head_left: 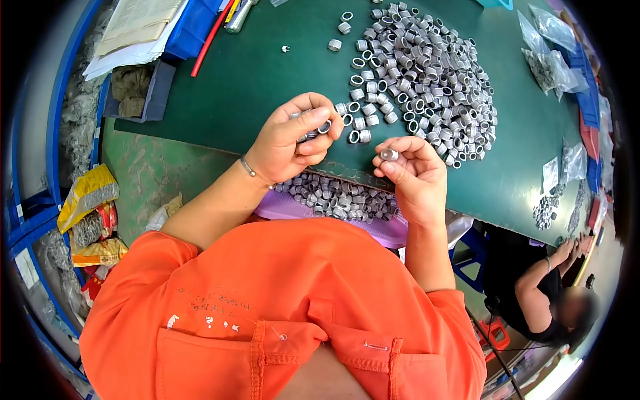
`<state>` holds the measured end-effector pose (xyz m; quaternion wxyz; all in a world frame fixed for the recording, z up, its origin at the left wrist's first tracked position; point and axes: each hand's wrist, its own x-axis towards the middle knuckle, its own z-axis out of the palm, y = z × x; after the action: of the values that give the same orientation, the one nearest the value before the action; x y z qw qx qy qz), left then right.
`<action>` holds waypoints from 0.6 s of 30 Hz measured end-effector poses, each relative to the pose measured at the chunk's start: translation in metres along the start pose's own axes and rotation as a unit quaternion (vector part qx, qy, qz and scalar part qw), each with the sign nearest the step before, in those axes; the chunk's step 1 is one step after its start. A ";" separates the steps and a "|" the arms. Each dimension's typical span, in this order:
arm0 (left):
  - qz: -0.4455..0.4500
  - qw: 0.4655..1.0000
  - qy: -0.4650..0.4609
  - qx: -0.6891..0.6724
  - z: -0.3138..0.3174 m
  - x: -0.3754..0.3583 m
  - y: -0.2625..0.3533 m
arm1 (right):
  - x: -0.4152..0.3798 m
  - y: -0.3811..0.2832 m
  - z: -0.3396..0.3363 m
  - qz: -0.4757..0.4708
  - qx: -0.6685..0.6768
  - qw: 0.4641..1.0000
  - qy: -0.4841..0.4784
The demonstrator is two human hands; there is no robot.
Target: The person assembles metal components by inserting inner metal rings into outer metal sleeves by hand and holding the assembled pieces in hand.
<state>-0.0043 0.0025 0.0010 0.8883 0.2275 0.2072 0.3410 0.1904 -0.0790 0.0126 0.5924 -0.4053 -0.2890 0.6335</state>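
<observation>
My left hand (297, 139) is closed around several small grey metal rings at the table's near edge; one ring shows its open end between thumb and fingers. To its right, my right hand (412, 172) pinches a single metal ring (389, 155) between thumb and fingers. Beyond both hands, a large heap of the same rings (433, 80) lies on the green table (267, 80), with a few loose ones near my fingertips. Below the table edge, a purple basin (287, 208) holds many more rings (340, 197).
A red stick (209, 41), a blue bin (190, 30) with papers and a grey box (155, 93) stand at the upper left. Plastic bags (557, 63) lie at the right. Another person (533, 293) sits at the lower right, hands at the table edge.
</observation>
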 end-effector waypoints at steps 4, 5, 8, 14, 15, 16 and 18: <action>-0.004 1.000 0.004 -0.010 0.000 0.000 0.000 | -0.004 0.002 -0.002 -0.045 -0.056 0.996 -0.054; -0.003 1.000 0.001 -0.010 0.000 0.000 0.000 | -0.004 0.001 -0.007 -0.060 -0.113 0.987 -0.098; -0.004 1.000 0.003 -0.008 0.001 0.000 0.000 | 0.004 -0.001 0.001 -0.187 -0.385 0.902 -0.060; 0.001 1.000 0.001 -0.008 -0.001 -0.001 0.000 | 0.021 0.011 0.012 -0.281 -0.583 0.762 -0.015; 0.000 1.000 0.004 -0.009 0.000 -0.001 0.000 | 0.018 0.009 0.012 -0.230 -0.532 0.815 0.003; 0.000 1.000 0.002 -0.009 0.000 -0.001 0.000 | 0.016 0.008 0.012 -0.177 -0.478 0.860 0.021; -0.002 1.000 0.000 -0.006 0.001 -0.001 0.000 | 0.012 0.006 0.011 -0.098 -0.312 0.944 0.036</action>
<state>-0.0043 0.0018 0.0016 0.8904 0.2218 0.2053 0.3404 0.1783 -0.0670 0.0112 0.5055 -0.5618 -0.4894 0.4352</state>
